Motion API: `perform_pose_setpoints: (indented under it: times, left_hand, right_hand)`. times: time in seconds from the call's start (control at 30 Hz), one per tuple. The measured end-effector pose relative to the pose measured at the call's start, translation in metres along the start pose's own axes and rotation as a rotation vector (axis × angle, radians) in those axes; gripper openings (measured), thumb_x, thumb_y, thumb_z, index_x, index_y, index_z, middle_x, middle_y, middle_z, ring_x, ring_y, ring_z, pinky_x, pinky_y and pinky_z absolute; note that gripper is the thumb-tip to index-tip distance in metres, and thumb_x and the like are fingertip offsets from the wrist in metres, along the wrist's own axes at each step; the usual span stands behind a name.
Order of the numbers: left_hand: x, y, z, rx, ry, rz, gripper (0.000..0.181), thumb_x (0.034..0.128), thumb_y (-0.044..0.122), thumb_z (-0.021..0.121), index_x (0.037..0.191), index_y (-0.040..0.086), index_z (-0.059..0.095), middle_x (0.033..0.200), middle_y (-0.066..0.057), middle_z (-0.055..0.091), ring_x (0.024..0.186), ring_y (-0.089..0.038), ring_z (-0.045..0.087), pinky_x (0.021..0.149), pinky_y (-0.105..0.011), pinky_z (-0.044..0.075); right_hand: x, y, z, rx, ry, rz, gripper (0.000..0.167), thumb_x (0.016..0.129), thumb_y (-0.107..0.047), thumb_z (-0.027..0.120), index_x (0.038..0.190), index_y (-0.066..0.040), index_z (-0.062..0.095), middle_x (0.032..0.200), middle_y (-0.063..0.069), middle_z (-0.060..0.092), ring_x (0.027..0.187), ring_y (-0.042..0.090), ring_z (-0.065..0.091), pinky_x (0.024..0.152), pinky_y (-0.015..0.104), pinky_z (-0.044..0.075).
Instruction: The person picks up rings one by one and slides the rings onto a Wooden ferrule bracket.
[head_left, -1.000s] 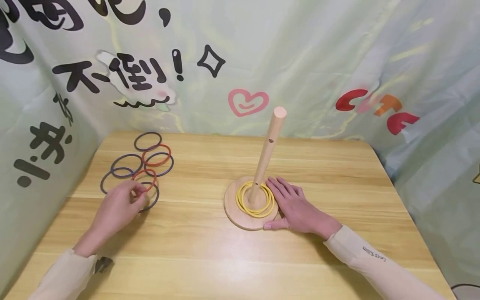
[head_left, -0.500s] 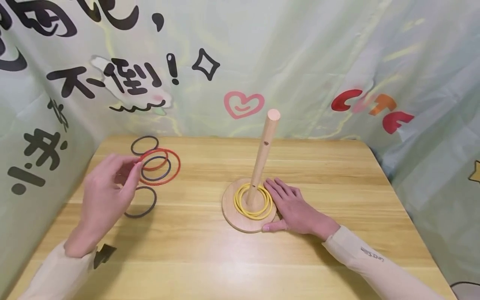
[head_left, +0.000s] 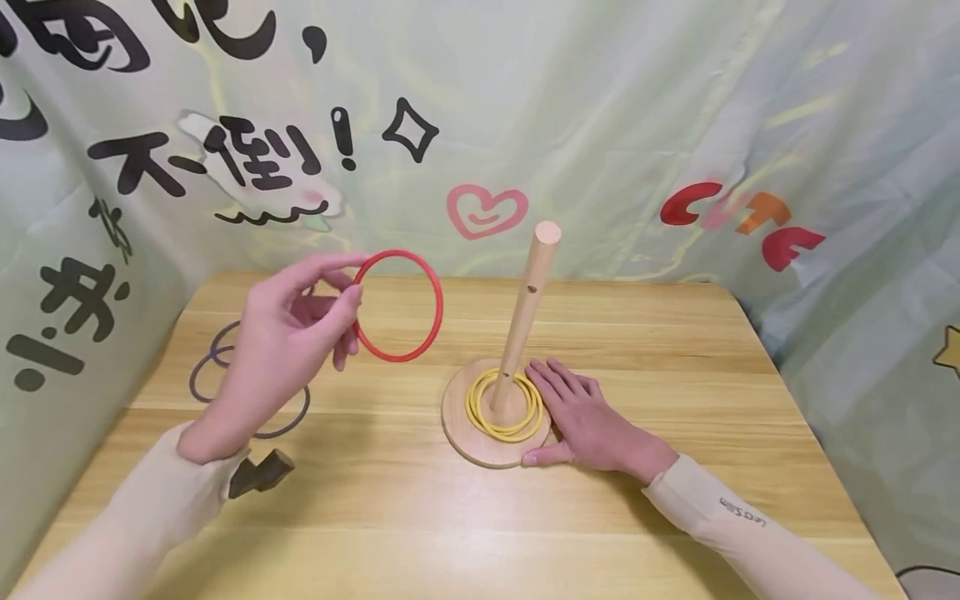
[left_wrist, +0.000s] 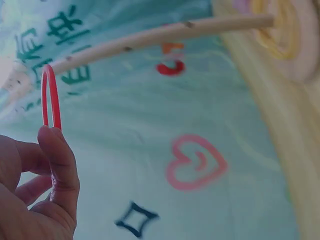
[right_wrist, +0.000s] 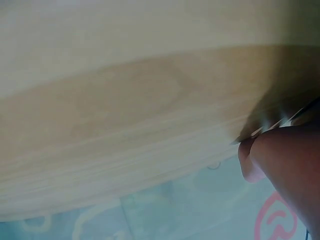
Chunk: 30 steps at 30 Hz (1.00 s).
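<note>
A thin red ring point(head_left: 440, 307) is pinched between the thumb and fingers of my left hand point(head_left: 281, 346), raised above the table left of the wooden post point(head_left: 525, 308). In the left wrist view, the red ring point(left_wrist: 56, 102) appears nearly edge-on, overlapping the post's tip point(left_wrist: 65, 64). Several yellow rings point(head_left: 470, 408) lie around the post's foot on its round wooden base point(head_left: 461, 437). My right hand point(head_left: 596, 425) rests against the base's right side, fingers extended and thumb at the front edge. The right wrist view shows only part of that hand point(right_wrist: 285, 160).
Dark blue rings point(head_left: 307, 407) lie on the wooden table point(head_left: 675, 350) at left, partly covered by my left hand and forearm. A printed curtain point(head_left: 600, 125) hangs behind the table and along its sides.
My left hand has picked up the red ring from the group at left, raised it and carried it rightward toward the post. My right hand stays at the base.
</note>
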<state>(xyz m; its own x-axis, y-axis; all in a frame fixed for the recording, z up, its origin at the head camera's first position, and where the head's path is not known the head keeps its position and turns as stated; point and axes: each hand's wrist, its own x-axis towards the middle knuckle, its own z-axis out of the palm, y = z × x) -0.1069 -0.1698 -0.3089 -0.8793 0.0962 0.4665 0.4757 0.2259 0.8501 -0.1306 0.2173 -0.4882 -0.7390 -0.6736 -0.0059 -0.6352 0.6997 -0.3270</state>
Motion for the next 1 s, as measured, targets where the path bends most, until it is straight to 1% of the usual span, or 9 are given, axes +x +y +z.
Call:
perform_pose_setpoints:
  times: [0.07,0.2,0.3,0.43,0.6,0.7,0.77,0.9,1.0]
  left_hand:
    - [0.010,0.010,0.006,-0.038,-0.019,-0.006,0.034,0.1043,-0.003,0.068,0.135,0.010,0.076,0.096,-0.018,0.063,0.051,-0.025,0.062,0.042,-0.030,0.052]
    - [0.030,0.028,0.023,-0.117,-0.060,0.028,0.036,0.1031,-0.007,0.066,0.134,0.008,0.076,0.097,-0.018,0.062,0.051,-0.030,0.061,0.042,-0.033,0.051]
    - [0.045,0.036,0.038,-0.179,-0.087,0.054,0.036,0.1031,-0.008,0.064,0.135,0.006,0.073,0.097,-0.020,0.061,0.052,-0.032,0.060,0.042,-0.034,0.051]
    - [0.063,0.040,0.057,-0.262,-0.124,0.047,0.034,0.1053,-0.005,0.063,0.136,0.004,0.071,0.097,-0.023,0.059,0.053,-0.032,0.061,0.043,-0.035,0.052]
    - [0.076,0.038,0.076,-0.319,-0.184,-0.007,0.031,0.1068,-0.003,0.065,0.137,0.004,0.070,0.097,-0.023,0.060,0.056,-0.031,0.062,0.046,-0.034,0.053]
    - [0.078,0.030,0.086,-0.311,-0.218,-0.056,0.032,0.1067,-0.003,0.064,0.137,0.004,0.070,0.098,-0.023,0.060,0.057,-0.032,0.062,0.047,-0.033,0.053]
    - [0.074,0.022,0.092,-0.291,-0.236,-0.100,0.032,0.1070,-0.003,0.063,0.138,0.004,0.070,0.098,-0.022,0.060,0.057,-0.034,0.062,0.046,-0.032,0.053]
    - [0.058,-0.002,0.106,-0.260,-0.269,-0.176,0.033,0.1077,-0.003,0.060,0.139,0.004,0.069,0.099,-0.020,0.061,0.055,-0.031,0.062,0.047,-0.032,0.054]
    - [0.044,-0.022,0.114,-0.253,-0.278,-0.224,0.034,0.1076,-0.002,0.059,0.139,0.005,0.069,0.099,-0.018,0.060,0.054,-0.027,0.061,0.047,-0.031,0.053]
  right_hand:
    - [0.000,0.000,0.000,0.000,0.001,-0.001,0.127,0.090,-0.079,0.071,0.173,0.000,0.016,0.178,0.019,0.019,0.164,0.043,0.013,0.117,0.066,0.030]
    - [-0.001,0.000,-0.001,0.001,0.002,0.003,0.127,0.090,-0.079,0.071,0.173,-0.001,0.016,0.178,0.019,0.020,0.164,0.042,0.013,0.117,0.066,0.030]
    - [-0.001,0.000,-0.001,-0.001,0.004,0.002,0.127,0.089,-0.079,0.072,0.173,-0.001,0.017,0.178,0.018,0.020,0.164,0.042,0.013,0.117,0.066,0.030]
    - [-0.001,0.000,0.000,-0.009,0.007,-0.002,0.127,0.090,-0.080,0.071,0.173,-0.001,0.017,0.178,0.018,0.020,0.164,0.043,0.014,0.117,0.067,0.031]
    - [0.001,0.000,0.002,-0.010,0.006,-0.004,0.126,0.090,-0.080,0.071,0.173,-0.002,0.016,0.178,0.018,0.020,0.164,0.043,0.014,0.117,0.067,0.031]
    - [0.001,-0.001,0.002,-0.014,0.010,-0.007,0.126,0.090,-0.080,0.071,0.173,-0.001,0.016,0.179,0.018,0.019,0.164,0.043,0.014,0.117,0.067,0.031]
    - [0.001,-0.001,0.003,-0.017,0.012,-0.009,0.126,0.090,-0.080,0.070,0.173,-0.001,0.016,0.179,0.019,0.019,0.164,0.043,0.015,0.117,0.067,0.031]
    - [0.000,0.001,0.002,-0.017,0.018,-0.010,0.127,0.090,-0.080,0.070,0.172,0.000,0.017,0.178,0.019,0.020,0.163,0.044,0.015,0.116,0.067,0.031]
    - [0.000,0.001,0.002,-0.024,0.020,-0.015,0.127,0.090,-0.082,0.069,0.173,-0.001,0.017,0.178,0.019,0.021,0.163,0.044,0.016,0.115,0.067,0.032]
